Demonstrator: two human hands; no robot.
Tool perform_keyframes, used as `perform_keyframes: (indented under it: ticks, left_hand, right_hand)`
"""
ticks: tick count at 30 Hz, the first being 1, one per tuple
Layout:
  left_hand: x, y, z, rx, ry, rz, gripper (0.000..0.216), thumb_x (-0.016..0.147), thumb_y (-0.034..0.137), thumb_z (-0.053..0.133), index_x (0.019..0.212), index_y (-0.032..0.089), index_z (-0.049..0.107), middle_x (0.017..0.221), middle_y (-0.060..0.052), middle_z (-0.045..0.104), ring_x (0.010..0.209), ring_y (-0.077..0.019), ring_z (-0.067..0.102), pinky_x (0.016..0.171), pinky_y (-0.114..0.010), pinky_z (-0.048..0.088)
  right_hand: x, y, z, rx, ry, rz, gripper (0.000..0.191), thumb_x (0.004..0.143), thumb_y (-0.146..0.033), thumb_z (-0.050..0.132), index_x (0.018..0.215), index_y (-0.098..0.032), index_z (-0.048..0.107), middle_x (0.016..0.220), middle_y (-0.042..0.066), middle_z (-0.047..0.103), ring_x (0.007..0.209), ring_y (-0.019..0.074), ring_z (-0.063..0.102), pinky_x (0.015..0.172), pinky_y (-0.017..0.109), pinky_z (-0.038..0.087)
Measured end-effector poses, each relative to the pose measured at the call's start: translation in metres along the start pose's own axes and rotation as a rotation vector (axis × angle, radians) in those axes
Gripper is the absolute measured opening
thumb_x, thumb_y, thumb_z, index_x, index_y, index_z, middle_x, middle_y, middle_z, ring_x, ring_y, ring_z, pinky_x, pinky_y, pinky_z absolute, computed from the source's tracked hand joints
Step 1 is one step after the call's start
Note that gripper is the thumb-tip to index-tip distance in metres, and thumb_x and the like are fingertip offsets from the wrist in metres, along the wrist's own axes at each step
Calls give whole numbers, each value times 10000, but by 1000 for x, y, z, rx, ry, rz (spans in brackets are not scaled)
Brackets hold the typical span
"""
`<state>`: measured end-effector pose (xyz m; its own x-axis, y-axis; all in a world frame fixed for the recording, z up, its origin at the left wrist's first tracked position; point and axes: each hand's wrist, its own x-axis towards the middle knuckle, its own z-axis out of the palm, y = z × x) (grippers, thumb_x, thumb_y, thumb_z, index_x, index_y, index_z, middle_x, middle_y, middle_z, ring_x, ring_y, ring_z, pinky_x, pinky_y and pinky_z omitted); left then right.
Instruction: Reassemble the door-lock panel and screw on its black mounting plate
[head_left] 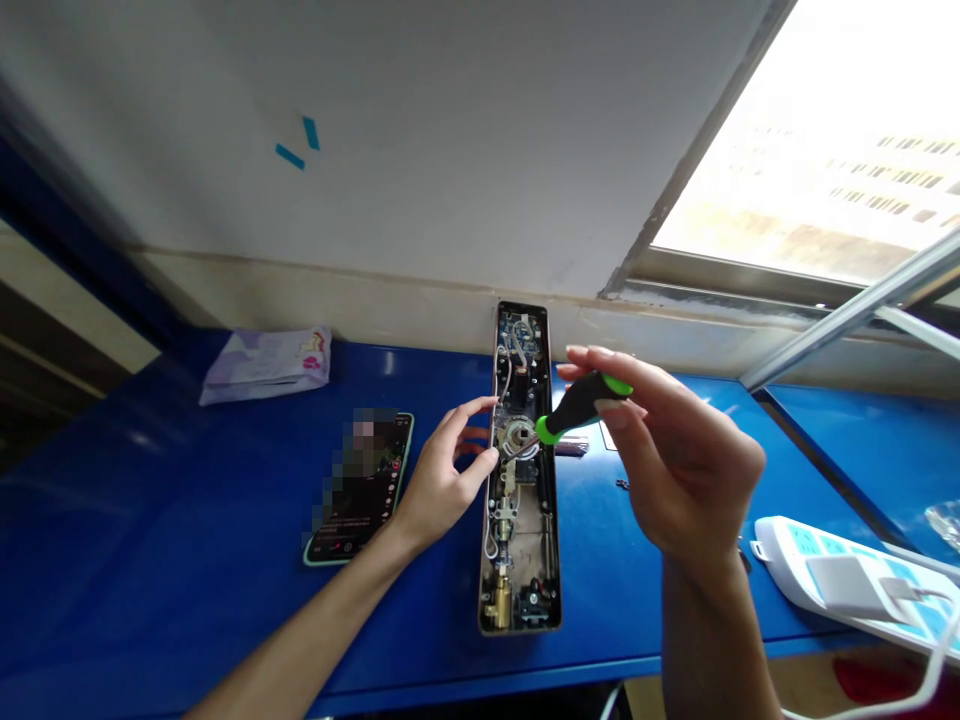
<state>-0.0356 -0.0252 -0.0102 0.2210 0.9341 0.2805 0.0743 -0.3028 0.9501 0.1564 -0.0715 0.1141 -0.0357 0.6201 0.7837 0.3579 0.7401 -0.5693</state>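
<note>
A long, narrow door lock housing (537, 560) stands open-side up on the blue table. Inside it are a circuit board (523, 335), white wires, a round ring-shaped part (520, 437) and a brass cylinder (502, 603). My left hand (442, 475) holds the housing's left edge, thumb and fingertips against the rim. In my right hand (667, 450) is a screwdriver (574, 408) with a black and green handle, gripped between thumb and fingers. Its shaft slants down-left into the housing, close below the ring; whether the tip touches a screw, I cannot tell.
A phone (360, 490) with a lit screen lies to the left, a lilac packet (268, 362) behind it. Right of the housing are small dark pieces (622, 484) and a dark strip-like bundle (572, 447). A white power strip (795, 560) with a plugged-in adapter (847, 587) and a metal frame (847, 320) stand at right.
</note>
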Motion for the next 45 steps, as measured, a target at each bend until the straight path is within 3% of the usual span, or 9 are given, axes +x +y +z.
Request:
perform_keyframes:
  ticks: [4, 10, 16, 22, 29, 35, 39, 42, 45]
  left_hand:
    - [0, 0, 0, -87, 0, -24, 499, 887, 192, 654, 1383, 251, 631, 1387, -105, 693, 1042, -226, 745, 913, -385, 645]
    - [1, 2, 0, -100, -10, -65, 532, 843, 172, 640, 1369, 253, 637, 1404, -105, 683, 1038, -224, 738, 906, -383, 645]
    - [0, 0, 0, -96, -2, -39, 523, 845, 175, 643, 1363, 255, 643, 1402, -102, 673, 1041, -222, 734, 885, -365, 650]
    - [0, -2, 0, -89, -19, -25, 524, 862, 163, 644, 1378, 255, 636, 1405, -106, 678, 1043, -223, 738, 895, -372, 654]
    - [-1, -1, 0, -79, -9, -37, 513, 867, 171, 650, 1373, 256, 644, 1402, -101, 670, 1048, -222, 727, 899, -366, 644]
    - [-1, -3, 0, -69, -17, -53, 522, 868, 172, 638, 1384, 247, 629, 1411, -102, 668, 1050, -214, 719, 917, -357, 632]
    - [-1, -1, 0, -79, -15, -56, 521, 865, 184, 638, 1381, 249, 627, 1410, -98, 667, 1062, -226, 718, 923, -367, 624]
    - [-1, 4, 1, -112, -15, -108, 520, 845, 210, 657, 1363, 252, 636, 1425, -91, 656, 1077, -240, 705, 933, -380, 607]
    - [-1, 9, 2, -151, -15, -173, 529, 828, 235, 671, 1356, 254, 635, 1435, -81, 641, 1105, -250, 678, 955, -383, 578]
  right_hand:
    - [2, 1, 0, -165, 104, -69, 384, 862, -203, 874, 1210, -352, 817, 941, 25, 754, 807, 196, 735, 634, 351, 646]
    - [1, -2, 0, -26, -64, -15, 467, 1060, -121, 525, 1457, -318, 674, 1402, 75, 738, 1235, 270, 737, 1028, 510, 642]
    - [2, 0, -3, -178, 83, -85, 398, 847, -193, 890, 1210, -342, 818, 887, 7, 703, 770, 170, 673, 641, 332, 603]
    - [0, -1, -3, -51, -56, -12, 451, 1057, -130, 538, 1445, -309, 684, 1413, 70, 742, 1279, 281, 725, 1023, 510, 645]
    - [-1, 4, -2, -163, 91, -97, 374, 875, -231, 875, 1226, -343, 810, 887, 9, 692, 796, 178, 679, 645, 341, 606]
    - [0, -1, 0, -34, -70, -5, 458, 1066, -125, 522, 1450, -323, 675, 1476, 67, 694, 1313, 270, 696, 1091, 509, 595]
    - [0, 0, 0, -39, 30, -35, 394, 968, -132, 734, 1304, -335, 775, 1112, 43, 798, 954, 217, 773, 788, 395, 657]
    - [1, 2, -1, -171, 96, -75, 338, 902, -222, 844, 1217, -341, 815, 865, 5, 680, 778, 175, 664, 641, 338, 581]
    - [1, 1, -1, -158, 35, -48, 361, 1028, -179, 648, 1339, -323, 760, 1102, 56, 747, 993, 211, 720, 822, 398, 623]
